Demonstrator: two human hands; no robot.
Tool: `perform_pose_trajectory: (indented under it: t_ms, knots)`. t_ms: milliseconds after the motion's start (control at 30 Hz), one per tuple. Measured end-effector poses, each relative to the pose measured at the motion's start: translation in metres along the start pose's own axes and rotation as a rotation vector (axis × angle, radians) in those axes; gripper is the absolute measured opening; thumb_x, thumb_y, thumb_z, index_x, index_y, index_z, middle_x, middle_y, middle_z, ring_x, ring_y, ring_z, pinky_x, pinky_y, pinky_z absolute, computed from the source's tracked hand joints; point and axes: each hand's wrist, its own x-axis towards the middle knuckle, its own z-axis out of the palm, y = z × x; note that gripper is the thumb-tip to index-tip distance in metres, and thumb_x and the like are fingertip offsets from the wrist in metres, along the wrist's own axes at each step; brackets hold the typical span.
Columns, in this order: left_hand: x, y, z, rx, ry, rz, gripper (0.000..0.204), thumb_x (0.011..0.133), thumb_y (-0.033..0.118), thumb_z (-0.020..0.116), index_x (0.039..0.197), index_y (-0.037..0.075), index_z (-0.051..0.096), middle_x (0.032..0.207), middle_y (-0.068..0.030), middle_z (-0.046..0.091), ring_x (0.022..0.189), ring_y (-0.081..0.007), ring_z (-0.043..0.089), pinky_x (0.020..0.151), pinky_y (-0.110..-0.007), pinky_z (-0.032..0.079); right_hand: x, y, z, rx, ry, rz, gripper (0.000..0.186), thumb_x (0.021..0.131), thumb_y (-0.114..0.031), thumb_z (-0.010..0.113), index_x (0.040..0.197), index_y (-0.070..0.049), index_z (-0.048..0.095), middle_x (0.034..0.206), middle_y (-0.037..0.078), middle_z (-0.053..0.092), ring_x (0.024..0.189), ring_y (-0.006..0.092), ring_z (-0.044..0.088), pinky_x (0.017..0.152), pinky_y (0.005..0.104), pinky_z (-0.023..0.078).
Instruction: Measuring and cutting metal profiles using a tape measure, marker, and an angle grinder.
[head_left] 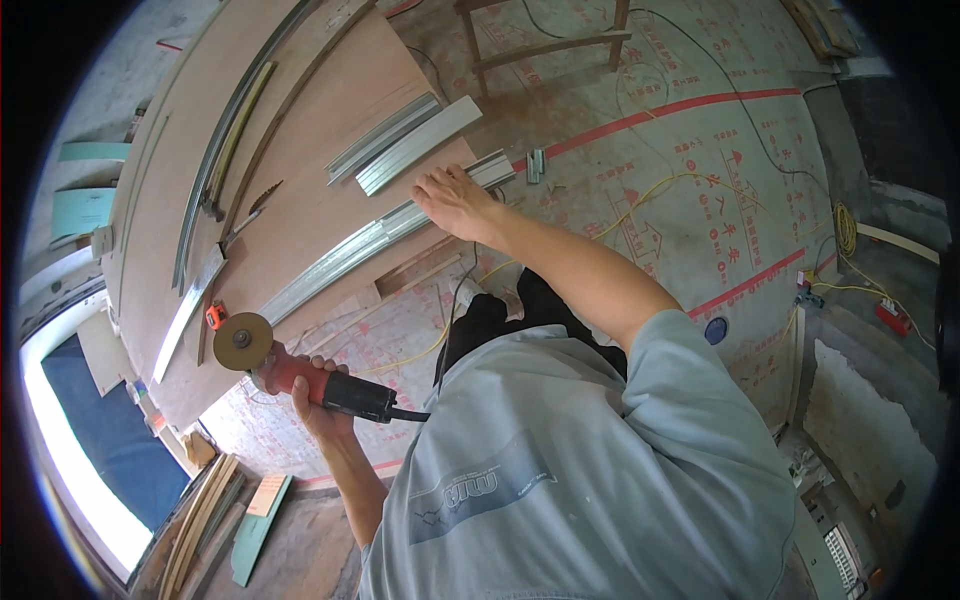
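Note:
My left hand is wrapped round the body of a red and black angle grinder. The grinder's brown cutting disc points up beside the near edge of a plywood worktop. With fingers curled down, my right hand grips a long silvery metal channel lying along that edge. One end of the channel juts past the board over the floor. Just beyond my right hand lie two shorter metal channels, side by side. What my right fingertips touch underneath is hidden.
An orange tape measure lies near the disc. Farther across are long metal strips. A channel offcut rests on the printed floor covering, where a yellow cable runs. A wooden frame stands at the back.

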Motion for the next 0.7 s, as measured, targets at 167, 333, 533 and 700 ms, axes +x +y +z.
perform_pose_trajectory:
  t_ms: [167, 333, 533, 700]
  knots:
    - [0.0018, -0.0021, 0.0039, 0.024, 0.003, 0.001, 0.043, 0.092, 0.022, 0.071, 0.126, 0.004, 0.051, 0.108, -0.0127, 0.061, 0.1, -0.0264, 0.063, 0.094, -0.046, 0.053, 0.0032, -0.0039, -0.005, 0.002, -0.06, -0.032, 0.028, 0.092, -0.012, 0.054, 0.116, -0.001, 0.062, 0.115, 0.014, 0.062, 0.112, 0.027, 0.058, 0.098, 0.0422, 0.043]
    - [0.0038, -0.0055, 0.0059, 0.035, 0.001, -0.008, 0.042, 0.093, 0.022, 0.07, 0.125, 0.003, 0.051, 0.107, -0.0128, 0.062, 0.1, -0.0265, 0.064, 0.095, -0.046, 0.053, 0.006, -0.0041, -0.0036, 0.008, -0.051, -0.028, 0.026, 0.092, -0.012, 0.054, 0.112, 0.0, 0.064, 0.11, 0.014, 0.063, 0.111, 0.0276, 0.058, 0.095, 0.0422, 0.044]
    - [0.0041, -0.0071, 0.0049, 0.031, 0.003, -0.023, 0.041, 0.093, 0.022, 0.07, 0.124, 0.003, 0.051, 0.106, -0.0129, 0.063, 0.1, -0.0264, 0.064, 0.095, -0.045, 0.053, 0.0056, -0.0031, -0.0123, 0.029, -0.088, -0.045, 0.027, 0.094, -0.013, 0.053, 0.114, 0.001, 0.064, 0.115, 0.015, 0.064, 0.115, 0.028, 0.057, 0.097, 0.0438, 0.044]
    - [0.0019, -0.0092, 0.0057, 0.032, 0.0, -0.025, 0.042, 0.092, 0.022, 0.071, 0.124, 0.004, 0.051, 0.106, -0.0127, 0.062, 0.1, -0.0262, 0.064, 0.095, -0.045, 0.053, 0.0025, -0.0005, -0.0106, 0.066, -0.083, -0.042, 0.028, 0.091, -0.012, 0.054, 0.116, 0.0, 0.062, 0.115, 0.017, 0.062, 0.114, 0.03, 0.057, 0.096, 0.0437, 0.045]
